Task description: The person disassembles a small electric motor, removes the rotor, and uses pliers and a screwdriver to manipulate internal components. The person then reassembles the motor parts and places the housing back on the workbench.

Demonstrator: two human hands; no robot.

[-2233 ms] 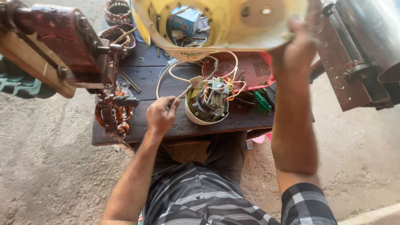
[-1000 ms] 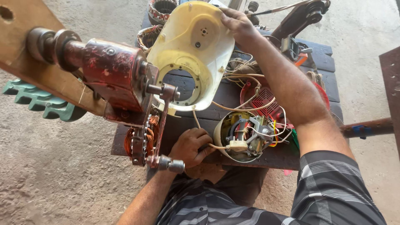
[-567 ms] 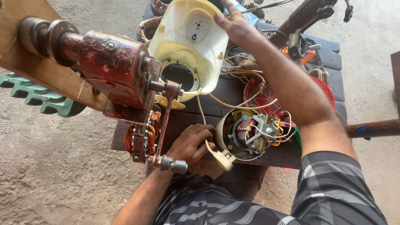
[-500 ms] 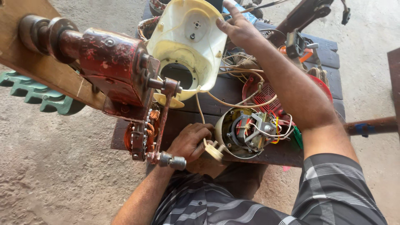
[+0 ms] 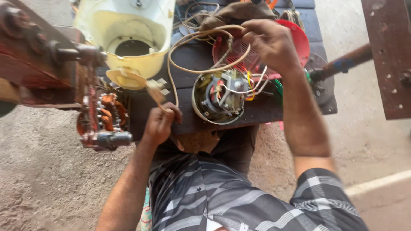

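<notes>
Here we sit at the dark wooden workbench (image 5: 188, 77), and the biggest thing before us is the rusty red metal winding machine (image 5: 38, 64) at the left edge, with a copper-wound stator (image 5: 107, 117) below its shaft. Next to it, at the top, stands the pale yellow plastic fan housing (image 5: 128, 38), its round opening turned toward us. In the middle of the bench lies the round grey fan motor with coloured wires (image 5: 220, 98), and just behind it the red plastic grille part (image 5: 295, 40).

The cream-coloured power cable (image 5: 205, 47) makes a wide loop over the motor, from one hand to the other. Our right hand (image 5: 272, 42) is closed around the upper part of the loop, above the red part. Our left hand (image 5: 160, 124) is closed on the lower end of the cable at the front edge of the bench, where a cream flat plug piece (image 5: 156, 87) stands up just above the knuckles.

To do this step well, we judge that both hands should keep the cable slack, not tight, so the thin coloured wires at the motor are not pulled. We should guide the loop clear of the motor's metal bracket and keep the plug end away from the winding machine's shaft.
</notes>
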